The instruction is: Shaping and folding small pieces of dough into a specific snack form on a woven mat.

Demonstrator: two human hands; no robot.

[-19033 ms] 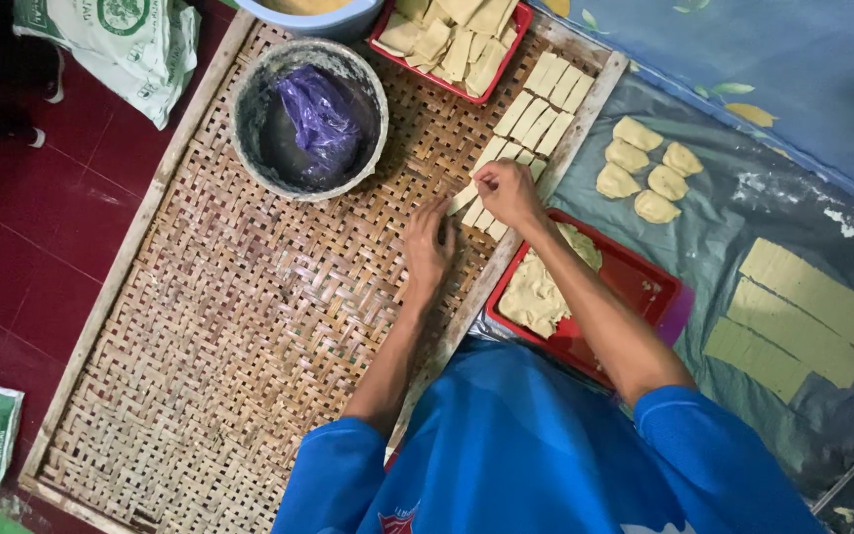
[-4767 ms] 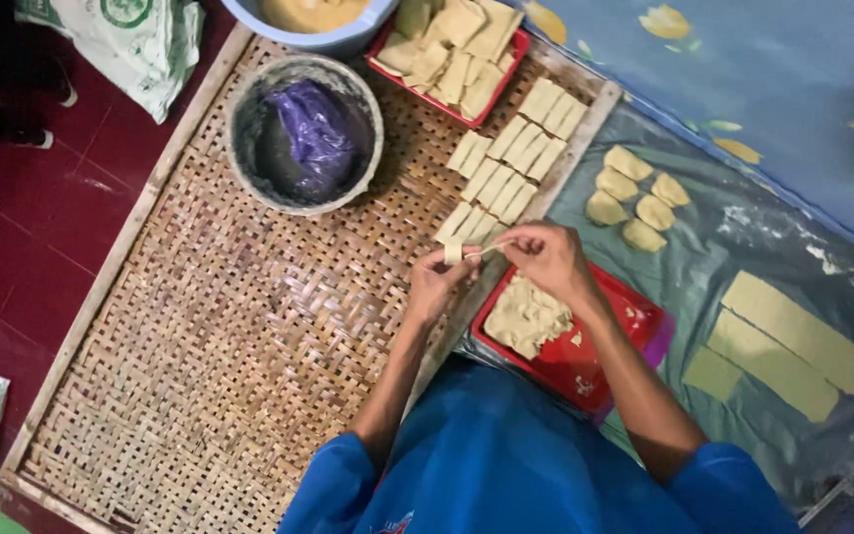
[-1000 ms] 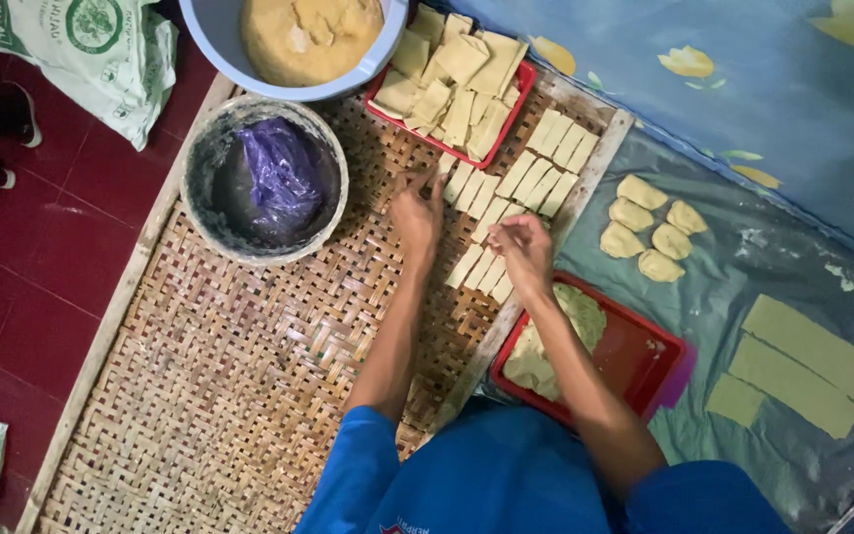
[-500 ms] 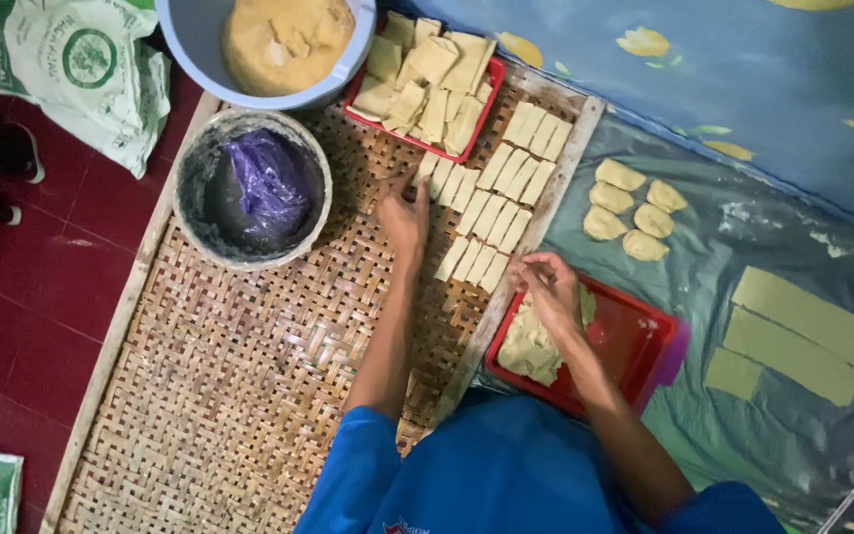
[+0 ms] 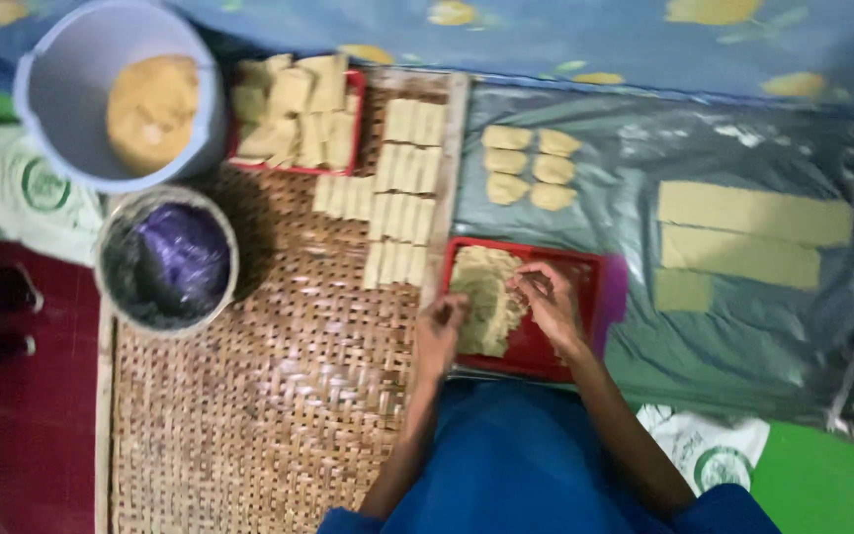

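Woven mat (image 5: 249, 425); hands (image 5: 546, 302) seemingly on dough (image 5: 481, 302).

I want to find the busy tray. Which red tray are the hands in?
The red tray beside the woven mat's edge, holding crumbly dough; both hands reach into it. The other red tray, farther off, holds stacked blocks.

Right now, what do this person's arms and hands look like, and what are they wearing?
Both forearms are bare below bright blue sleeves that end near the elbows. The left hand and right hand wear no gloves. The blurred picture shows no rings, watch or bracelet.
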